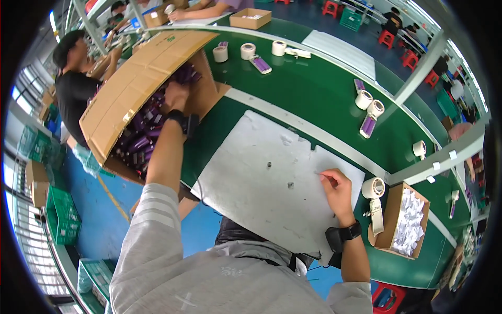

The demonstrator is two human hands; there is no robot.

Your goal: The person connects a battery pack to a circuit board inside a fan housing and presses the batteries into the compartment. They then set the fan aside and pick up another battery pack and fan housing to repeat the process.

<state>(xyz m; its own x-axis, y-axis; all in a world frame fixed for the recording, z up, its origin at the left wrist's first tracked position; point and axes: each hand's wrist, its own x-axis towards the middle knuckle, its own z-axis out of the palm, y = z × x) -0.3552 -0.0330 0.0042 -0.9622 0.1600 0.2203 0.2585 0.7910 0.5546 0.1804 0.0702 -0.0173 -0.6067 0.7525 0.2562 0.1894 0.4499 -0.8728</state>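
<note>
My left hand (177, 96) reaches into a large open cardboard box (151, 63) at the left, in among a heap of small purple-wrapped packs (140, 142). Its fingers are partly hidden there, so I cannot tell whether they grip one. Over the right part of a scuffed grey-white board (251, 172), my right hand (339, 194) is bent with thumb and forefinger pinched together. Whatever sits between those fingertips, if anything, is too small to make out. Both wrists carry black bands.
Right of the board stand a white tape roll on a dispenser (373, 188) and a small carton of crumpled white paper (409, 222). On the green conveyor (314, 83) lie more white rolls (248, 51) and purple packs (367, 126). A co-worker (73, 78) is beyond the box.
</note>
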